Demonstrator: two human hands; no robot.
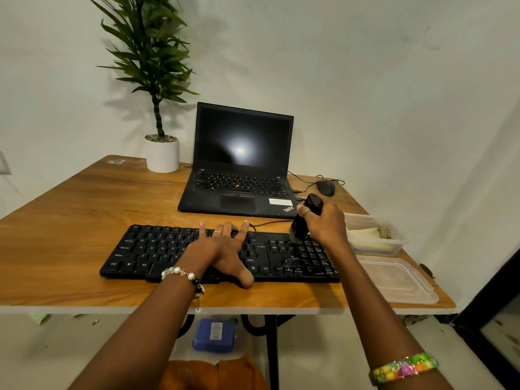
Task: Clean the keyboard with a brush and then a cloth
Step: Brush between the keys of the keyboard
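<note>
1. Two clear plastic items, a container (pixel 375 240) and its lid (pixel 396 278), sit just beyond the right hand's knuckles; a laptop (pixel 239 164) stands past the fingertips.
2. Left hand (pixel 222 249) lies flat, fingers spread, on the keyboard (pixel 146 251).
3. Right hand (pixel 323 223) has fingers clamped round a black brush (pixel 305 218), bristles touching the keys on the number-pad side.

"ThinkPad" on laptop (pixel 237 175) palm rest
</note>
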